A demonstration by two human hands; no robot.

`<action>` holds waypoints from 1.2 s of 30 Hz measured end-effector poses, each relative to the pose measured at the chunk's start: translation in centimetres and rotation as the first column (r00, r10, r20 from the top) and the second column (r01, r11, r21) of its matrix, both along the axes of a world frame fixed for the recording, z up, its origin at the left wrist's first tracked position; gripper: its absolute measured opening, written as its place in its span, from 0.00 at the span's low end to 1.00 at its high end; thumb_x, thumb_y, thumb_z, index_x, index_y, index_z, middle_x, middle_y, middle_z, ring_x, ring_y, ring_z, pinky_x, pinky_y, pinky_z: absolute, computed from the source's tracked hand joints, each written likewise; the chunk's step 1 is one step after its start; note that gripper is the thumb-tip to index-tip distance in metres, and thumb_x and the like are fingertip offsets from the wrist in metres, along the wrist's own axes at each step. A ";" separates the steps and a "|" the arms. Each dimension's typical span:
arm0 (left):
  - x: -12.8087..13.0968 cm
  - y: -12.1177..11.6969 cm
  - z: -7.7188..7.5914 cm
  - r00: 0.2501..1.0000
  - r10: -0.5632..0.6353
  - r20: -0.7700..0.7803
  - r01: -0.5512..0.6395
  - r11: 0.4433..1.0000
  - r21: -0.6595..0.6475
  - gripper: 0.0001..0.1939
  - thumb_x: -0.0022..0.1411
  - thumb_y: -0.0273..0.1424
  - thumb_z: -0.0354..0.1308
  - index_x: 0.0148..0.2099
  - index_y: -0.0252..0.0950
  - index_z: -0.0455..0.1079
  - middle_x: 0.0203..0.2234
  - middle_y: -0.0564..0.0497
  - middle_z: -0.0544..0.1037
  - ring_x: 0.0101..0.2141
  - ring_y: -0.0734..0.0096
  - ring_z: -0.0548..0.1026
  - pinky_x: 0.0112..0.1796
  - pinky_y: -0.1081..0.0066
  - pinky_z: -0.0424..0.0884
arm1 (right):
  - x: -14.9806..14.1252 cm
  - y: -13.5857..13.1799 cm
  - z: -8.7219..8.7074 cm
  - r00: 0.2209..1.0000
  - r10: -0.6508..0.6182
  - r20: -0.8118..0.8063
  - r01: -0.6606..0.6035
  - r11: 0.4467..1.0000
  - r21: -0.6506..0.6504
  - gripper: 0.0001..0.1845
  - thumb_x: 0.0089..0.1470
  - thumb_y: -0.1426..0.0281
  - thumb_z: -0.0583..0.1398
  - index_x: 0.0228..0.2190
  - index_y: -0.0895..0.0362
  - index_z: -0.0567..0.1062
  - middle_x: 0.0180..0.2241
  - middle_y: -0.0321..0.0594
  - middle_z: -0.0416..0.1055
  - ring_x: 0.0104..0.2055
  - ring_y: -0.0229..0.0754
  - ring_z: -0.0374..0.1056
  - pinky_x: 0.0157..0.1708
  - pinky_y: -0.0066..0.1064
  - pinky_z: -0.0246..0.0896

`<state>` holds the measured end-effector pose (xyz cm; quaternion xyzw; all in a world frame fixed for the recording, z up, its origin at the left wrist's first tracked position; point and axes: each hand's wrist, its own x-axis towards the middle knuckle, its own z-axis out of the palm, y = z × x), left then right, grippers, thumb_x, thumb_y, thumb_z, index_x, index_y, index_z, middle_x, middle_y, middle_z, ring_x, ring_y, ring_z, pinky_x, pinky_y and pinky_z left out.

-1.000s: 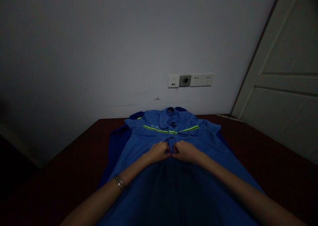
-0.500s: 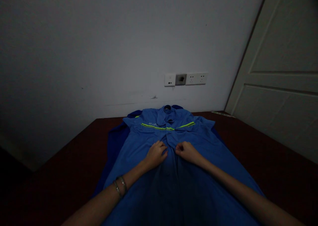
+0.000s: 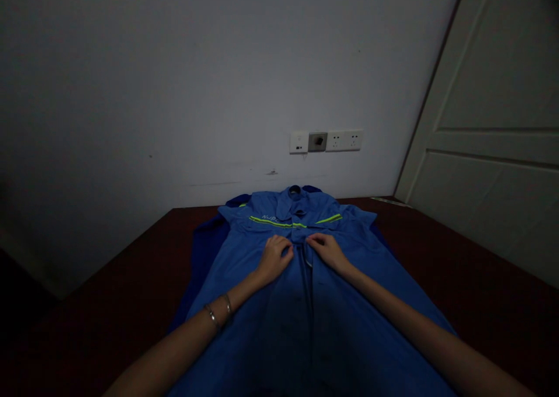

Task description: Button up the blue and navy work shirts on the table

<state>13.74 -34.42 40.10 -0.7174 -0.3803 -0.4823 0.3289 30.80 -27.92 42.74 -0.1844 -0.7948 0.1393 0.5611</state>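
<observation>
A light blue work coverall or long jacket (image 3: 349, 292) lies face up in front of me, with yellow-green stripes and lettering across its chest. My left hand (image 3: 276, 254) pinches the left edge of its front opening, just below the chest stripe. On the opposite edge, my right hand (image 3: 325, 250) has thumb and fingertips closed on the cloth. Between the two hands the front opening shows as a dark gap running down toward me. Darker blue cloth (image 3: 205, 251) sticks out from beneath the garment on the left. Two bracelets circle my left wrist.
The garment lies on a dark red-brown table (image 3: 144, 269). Behind it rises a grey-white wall (image 3: 218, 94) with a row of sockets and switches (image 3: 325, 141). A pale panelled door (image 3: 489, 135) stands at the right. The light is dim.
Both hands have moved a little up the garment's front, toward the chest stripe. The gap in the front below them looks wider.
</observation>
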 end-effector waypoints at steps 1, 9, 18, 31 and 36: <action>0.1 0.0 0.4 0.998 -0.043 0.043 0.042 0.999 0.010 0.08 0.59 0.28 0.49 0.34 0.34 0.69 0.32 0.49 0.74 0.37 0.68 0.69 0.42 0.67 0.62 | 0.0 0.1 0.4 1.000 0.014 -0.025 -0.014 1.000 -0.014 0.17 0.42 0.60 0.55 0.25 0.61 0.73 0.25 0.41 0.72 0.29 0.40 0.66 0.32 0.30 0.59; 0.9 1.4 3.8 0.970 -0.212 0.120 0.221 0.973 -0.061 0.12 0.64 0.32 0.42 0.38 0.34 0.65 0.30 0.50 0.73 0.32 0.71 0.71 0.36 0.73 0.64 | 0.1 0.4 3.9 0.993 0.041 -0.111 -0.045 0.998 -0.033 0.15 0.38 0.61 0.58 0.23 0.60 0.76 0.25 0.41 0.74 0.30 0.42 0.67 0.33 0.32 0.60; 1.1 3.9 1.9 0.996 -0.084 0.002 0.083 0.980 -0.180 0.13 0.65 0.32 0.38 0.40 0.36 0.64 0.27 0.51 0.72 0.29 0.71 0.71 0.31 0.74 0.62 | -0.5 1.4 3.3 0.995 0.037 -0.088 -0.038 0.999 -0.011 0.11 0.38 0.65 0.59 0.22 0.61 0.75 0.24 0.41 0.73 0.29 0.42 0.68 0.33 0.32 0.61; 0.9 3.3 0.7 0.949 -0.250 0.190 0.276 0.953 -0.127 0.08 0.56 0.30 0.51 0.36 0.34 0.71 0.30 0.51 0.76 0.32 0.72 0.72 0.35 0.75 0.65 | 0.5 0.6 1.6 0.999 0.040 0.006 -0.039 0.999 -0.033 0.15 0.37 0.68 0.60 0.30 0.62 0.76 0.27 0.41 0.74 0.29 0.41 0.68 0.32 0.31 0.61; 1.1 3.3 0.8 0.932 -0.285 0.225 0.316 0.942 -0.117 0.08 0.55 0.29 0.53 0.35 0.34 0.72 0.29 0.50 0.77 0.32 0.71 0.73 0.36 0.74 0.66 | 0.6 0.8 1.5 0.998 0.023 0.058 -0.024 1.000 0.015 0.14 0.40 0.67 0.58 0.30 0.62 0.76 0.25 0.39 0.73 0.28 0.41 0.67 0.31 0.31 0.61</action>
